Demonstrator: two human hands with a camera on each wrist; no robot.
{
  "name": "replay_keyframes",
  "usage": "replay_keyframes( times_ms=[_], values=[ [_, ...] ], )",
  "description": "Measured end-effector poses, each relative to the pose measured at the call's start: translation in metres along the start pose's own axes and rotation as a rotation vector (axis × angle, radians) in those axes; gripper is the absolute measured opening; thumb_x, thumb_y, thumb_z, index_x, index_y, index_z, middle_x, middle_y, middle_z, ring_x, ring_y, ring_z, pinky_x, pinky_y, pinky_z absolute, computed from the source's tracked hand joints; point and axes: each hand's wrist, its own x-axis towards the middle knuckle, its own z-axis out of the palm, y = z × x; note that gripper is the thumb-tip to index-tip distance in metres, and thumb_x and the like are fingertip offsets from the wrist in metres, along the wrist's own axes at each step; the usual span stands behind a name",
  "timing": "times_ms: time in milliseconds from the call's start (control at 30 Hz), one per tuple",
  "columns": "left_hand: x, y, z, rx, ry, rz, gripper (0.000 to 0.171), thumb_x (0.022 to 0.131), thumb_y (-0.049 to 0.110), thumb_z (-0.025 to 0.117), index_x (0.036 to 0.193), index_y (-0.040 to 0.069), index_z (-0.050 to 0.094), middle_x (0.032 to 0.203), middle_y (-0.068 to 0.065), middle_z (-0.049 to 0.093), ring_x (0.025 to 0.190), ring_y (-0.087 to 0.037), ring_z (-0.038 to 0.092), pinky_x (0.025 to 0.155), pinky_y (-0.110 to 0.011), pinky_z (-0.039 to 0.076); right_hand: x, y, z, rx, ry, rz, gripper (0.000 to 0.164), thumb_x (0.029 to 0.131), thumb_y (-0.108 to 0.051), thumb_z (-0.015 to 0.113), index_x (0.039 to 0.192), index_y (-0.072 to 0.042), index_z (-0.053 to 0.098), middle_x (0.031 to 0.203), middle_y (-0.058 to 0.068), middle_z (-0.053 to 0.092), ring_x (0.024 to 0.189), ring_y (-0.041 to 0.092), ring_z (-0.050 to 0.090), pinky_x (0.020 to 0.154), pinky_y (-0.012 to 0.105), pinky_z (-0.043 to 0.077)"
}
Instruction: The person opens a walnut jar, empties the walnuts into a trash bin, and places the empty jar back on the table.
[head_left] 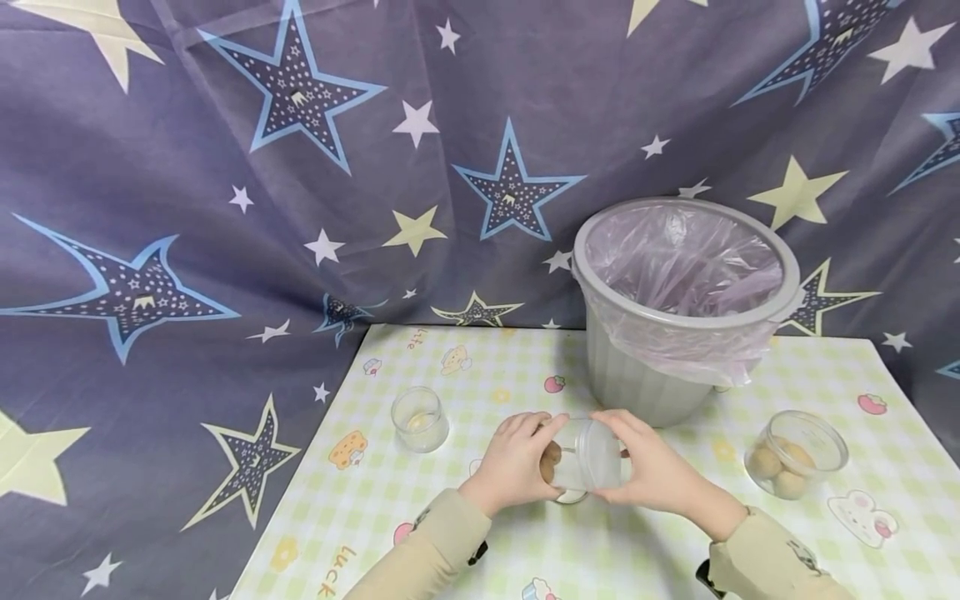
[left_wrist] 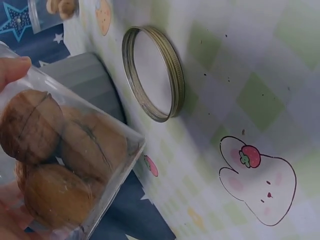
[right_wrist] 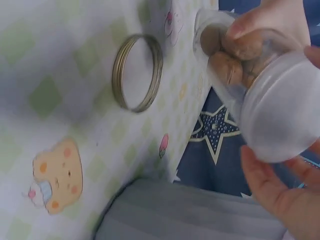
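Observation:
A clear jar (head_left: 572,442) with several walnuts (left_wrist: 62,195) inside is held on its side above the table by both hands. My left hand (head_left: 513,462) grips the jar's body near its bottom end, thumb and fingers around the clear wall. At the other end, my right hand (head_left: 652,467) holds the white lid (right_wrist: 285,107) by its rim, with the lid against the jar's mouth. Below the jar lies a gold-coloured ribbed ring (left_wrist: 175,75) on the tablecloth, mostly hidden in the head view.
A grey bin (head_left: 637,375) with a translucent pinkish liner (head_left: 675,258) stands behind the hands. To the left is a small clear container (head_left: 405,421); to the right, another clear container (head_left: 825,458) holds several brownish round pieces. A starry curtain (head_left: 375,167) hangs behind the checked tablecloth (head_left: 315,492).

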Motion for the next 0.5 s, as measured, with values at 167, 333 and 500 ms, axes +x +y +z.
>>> replay_keyframes(
  times_ms=[167, 333, 500],
  values=[
    [-0.0001, 0.0001, -0.0002, -0.033, 0.006, 0.012, 0.098, 0.056, 0.053, 0.085, 0.139, 0.017, 0.045, 0.121, -0.001, 0.057, 0.113, -0.020, 0.055, 0.099, -0.036, 0.045, -0.0011, 0.0033, -0.0033, -0.181, 0.067, -0.206, 0.093, 0.047, -0.014, 0.092, 0.129, -0.003, 0.050, 0.127, 0.014, 0.051, 0.109, 0.032, 0.051, 0.078, 0.045, 0.054],
    [0.0027, -0.0002, -0.0027, -0.037, 0.002, 0.007, 0.098, 0.057, 0.052, 0.085, 0.139, 0.017, 0.045, 0.121, -0.001, 0.058, 0.112, -0.020, 0.056, 0.099, -0.037, 0.045, -0.0011, 0.0068, -0.0061, -0.292, 0.077, -0.338, 0.093, 0.044, -0.005, 0.091, 0.129, -0.008, 0.051, 0.130, 0.016, 0.048, 0.112, 0.031, 0.047, 0.079, 0.043, 0.055],
    [0.0044, -0.0003, -0.0045, -0.044, -0.023, -0.029, 0.098, 0.058, 0.052, 0.085, 0.140, 0.018, 0.043, 0.121, -0.001, 0.058, 0.113, -0.020, 0.056, 0.099, -0.038, 0.045, -0.0025, 0.0096, -0.0104, -0.271, 0.045, -0.296, 0.098, 0.049, -0.009, 0.092, 0.135, -0.010, 0.045, 0.135, 0.023, 0.039, 0.115, 0.040, 0.046, 0.073, 0.038, 0.057]
  ],
)
